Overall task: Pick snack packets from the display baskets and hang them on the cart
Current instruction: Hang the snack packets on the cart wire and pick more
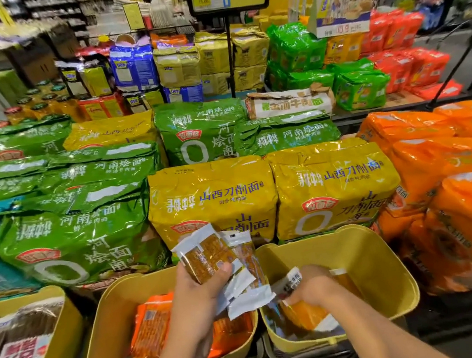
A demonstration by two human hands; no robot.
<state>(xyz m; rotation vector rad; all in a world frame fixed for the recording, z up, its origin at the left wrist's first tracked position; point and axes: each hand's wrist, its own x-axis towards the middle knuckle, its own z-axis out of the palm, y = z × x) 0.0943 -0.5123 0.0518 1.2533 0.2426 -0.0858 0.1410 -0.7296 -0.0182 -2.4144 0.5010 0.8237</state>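
Observation:
My left hand (pixel 198 294) grips a fanned bunch of orange snack packets (pixel 209 253) with white ends, held above the gap between two yellow baskets. My right hand (pixel 309 289) reaches down into the right yellow basket (pixel 378 261) and pinches an orange snack packet (pixel 305 315) lying there. The middle yellow basket (pixel 111 317) holds more orange packets (pixel 151 329). No cart hooks show in this view.
A third yellow basket (pixel 64 327) at the left holds brown and white packets. Behind the baskets stand big noodle multipacks: green (pixel 77 233), yellow (pixel 214 203) and orange (pixel 458 176). A black sign pole (pixel 230 57) rises at the back. Dark wire shelving runs under the baskets.

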